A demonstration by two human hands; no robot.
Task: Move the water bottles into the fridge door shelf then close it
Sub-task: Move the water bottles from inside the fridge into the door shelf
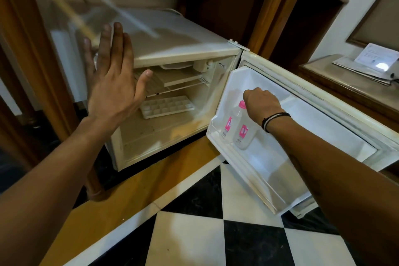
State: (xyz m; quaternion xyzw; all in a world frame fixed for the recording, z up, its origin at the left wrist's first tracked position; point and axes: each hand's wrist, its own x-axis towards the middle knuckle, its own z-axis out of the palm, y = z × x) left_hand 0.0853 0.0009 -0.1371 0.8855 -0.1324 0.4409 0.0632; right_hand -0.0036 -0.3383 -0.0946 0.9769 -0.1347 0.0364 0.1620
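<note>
A small white fridge (183,34) stands open, its door (323,119) swung out to the right. Two clear water bottles with pink labels stand side by side in the door shelf (244,179). The left bottle (228,124) shows its pink cap. My right hand (261,102) is closed over the top of the right bottle (245,134). My left hand (114,84) is raised flat, fingers spread and holding nothing, in front of the fridge's left side.
A white ice tray (167,106) lies on the fridge floor below a wire rack (172,85). Wooden cabinetry surrounds the fridge. A counter at right carries papers (371,65). The floor has black and white tiles (216,233).
</note>
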